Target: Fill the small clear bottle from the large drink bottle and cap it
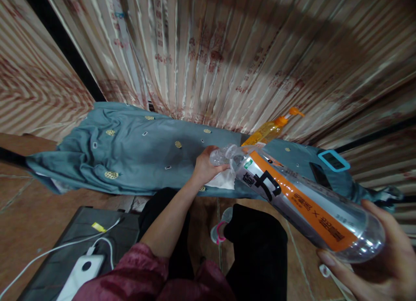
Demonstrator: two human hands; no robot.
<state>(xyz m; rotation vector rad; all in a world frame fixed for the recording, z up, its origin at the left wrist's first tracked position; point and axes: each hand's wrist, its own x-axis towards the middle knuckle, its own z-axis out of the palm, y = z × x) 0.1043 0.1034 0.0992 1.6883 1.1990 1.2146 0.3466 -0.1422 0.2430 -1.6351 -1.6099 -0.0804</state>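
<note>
My right hand (386, 244) is closed around the base of a large clear plastic bottle (308, 205) with an orange and silver label. The bottle lies tilted across the view, its neck lower left of the orange pump bottle and pointing left. My left hand (204, 167) grips a small clear plastic bottle (221, 156), whose end meets the large bottle's neck. Whether liquid passes between them cannot be made out. Just below these necks, a white tissue (223, 180) rests on the teal cloth (156, 158). A small clear object (324, 270) shows below my right thumb.
Behind the large bottle stands the orange pump bottle (264, 132). A blue-framed digital timer (334, 160) and a dark phone-like slab (320, 175) lie at the cloth's right. Pleated curtains (208, 54) hang behind. A white power bank (82, 273) with a cable sits on a dark grey box (48, 270).
</note>
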